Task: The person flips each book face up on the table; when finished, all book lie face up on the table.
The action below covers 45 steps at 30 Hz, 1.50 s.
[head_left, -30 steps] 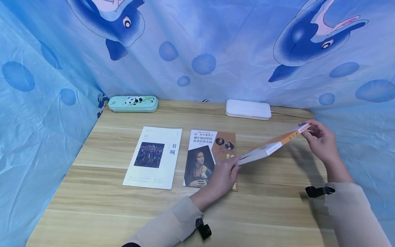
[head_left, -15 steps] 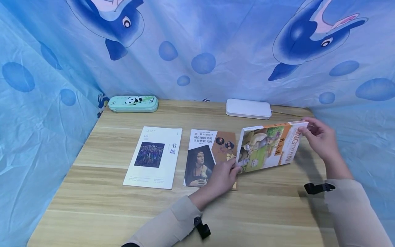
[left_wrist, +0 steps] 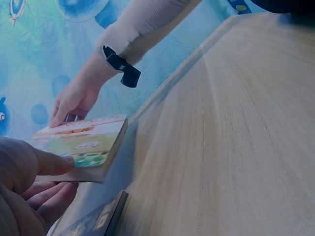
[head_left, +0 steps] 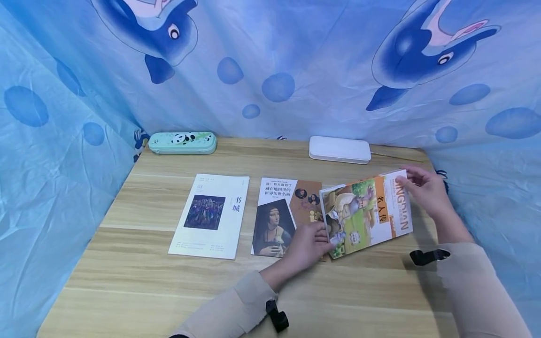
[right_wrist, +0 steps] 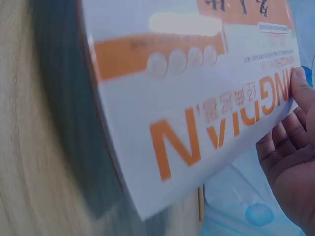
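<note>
A blue dolphin cloth hangs around a wooden desk. Above the desk, a book with an orange cover is held between both hands, cover up and slightly tilted. The left hand pinches its near left corner, thumb on top and fingers under, as the left wrist view shows. The right hand grips the far right corner with curled fingers. The long axis of the book runs from one hand to the other, so each hand has one end. Just beside the left fingers lies a portrait book, partly under the held one.
</note>
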Available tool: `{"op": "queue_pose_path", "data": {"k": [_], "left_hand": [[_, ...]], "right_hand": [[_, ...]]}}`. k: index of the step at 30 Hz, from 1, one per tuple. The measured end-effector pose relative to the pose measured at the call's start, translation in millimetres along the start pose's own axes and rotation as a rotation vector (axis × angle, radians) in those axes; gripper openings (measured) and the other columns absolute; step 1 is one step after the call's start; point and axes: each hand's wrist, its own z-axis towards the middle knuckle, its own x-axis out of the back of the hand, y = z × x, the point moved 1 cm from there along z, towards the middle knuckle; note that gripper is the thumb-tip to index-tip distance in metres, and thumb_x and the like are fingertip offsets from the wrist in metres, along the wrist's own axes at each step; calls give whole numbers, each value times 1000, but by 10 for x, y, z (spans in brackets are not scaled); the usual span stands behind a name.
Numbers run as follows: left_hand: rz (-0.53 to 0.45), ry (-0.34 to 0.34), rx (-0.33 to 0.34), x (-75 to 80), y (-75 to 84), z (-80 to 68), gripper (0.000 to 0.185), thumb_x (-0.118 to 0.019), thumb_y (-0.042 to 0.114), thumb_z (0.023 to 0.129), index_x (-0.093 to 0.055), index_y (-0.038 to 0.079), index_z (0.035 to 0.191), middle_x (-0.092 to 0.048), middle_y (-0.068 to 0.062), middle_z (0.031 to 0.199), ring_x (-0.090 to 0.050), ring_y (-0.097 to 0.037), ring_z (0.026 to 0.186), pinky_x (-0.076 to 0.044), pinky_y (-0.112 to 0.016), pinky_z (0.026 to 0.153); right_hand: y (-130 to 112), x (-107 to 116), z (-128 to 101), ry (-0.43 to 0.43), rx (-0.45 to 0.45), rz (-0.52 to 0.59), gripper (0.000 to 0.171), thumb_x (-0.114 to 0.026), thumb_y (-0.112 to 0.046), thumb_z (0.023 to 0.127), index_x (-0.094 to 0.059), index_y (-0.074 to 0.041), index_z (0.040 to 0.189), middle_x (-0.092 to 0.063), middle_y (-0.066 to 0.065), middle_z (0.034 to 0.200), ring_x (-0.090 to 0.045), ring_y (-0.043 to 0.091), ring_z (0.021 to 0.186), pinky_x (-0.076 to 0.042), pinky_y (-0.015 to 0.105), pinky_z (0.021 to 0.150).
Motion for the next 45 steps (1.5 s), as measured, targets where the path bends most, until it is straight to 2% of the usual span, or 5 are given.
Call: {"op": "queue_pose_path", "data": {"k": [7, 16, 23, 30, 45], "left_hand": [[-79, 66, 42, 5, -76, 39, 19, -82, 0, 82, -68, 2, 95, -76, -1, 88, -73, -4, 78, -58, -17, 74], [-18, 137, 131, 82, -148, 42, 89, -82, 17, 85, -31, -5, 155, -71, -10, 115, -73, -11, 86, -60, -23, 75], [220, 103, 121, 212, -178, 107, 31, -74, 35, 91, -68, 6, 101, -68, 10, 68, -60, -1, 59, -49, -19, 55], [349, 132, 71, 387, -122, 154, 30, -72, 36, 93, -73, 9, 79, -58, 11, 55, -51, -2, 51, -41, -20, 48], [305, 96, -130, 353, -143, 361, 24, -73, 18, 92, -74, 2, 110, -68, -9, 121, -54, -31, 132, -40, -40, 114]], "right_hand": [[19, -208, 74, -100, 0, 37, 51, -64, -30, 101, -58, 4, 137, -64, -10, 96, -58, 5, 78, -51, 19, 59], [164, -506, 142, -245, -90, -86, 58, -56, -42, 104, -53, -1, 144, -63, 21, 122, -59, 21, 95, -48, 17, 71], [246, -600, 90, -327, -112, -92, 63, -58, -42, 103, -48, 2, 146, -56, 28, 135, -56, 40, 117, -49, 43, 94], [269, -504, -9, -295, -113, -83, 60, -60, -39, 102, -48, 2, 145, -56, 27, 135, -53, 44, 123, -41, 58, 105], [469, -117, -351, -332, -113, -278, 51, -68, -38, 98, -63, 6, 123, -67, 18, 103, -61, 31, 92, -48, 31, 71]]}}
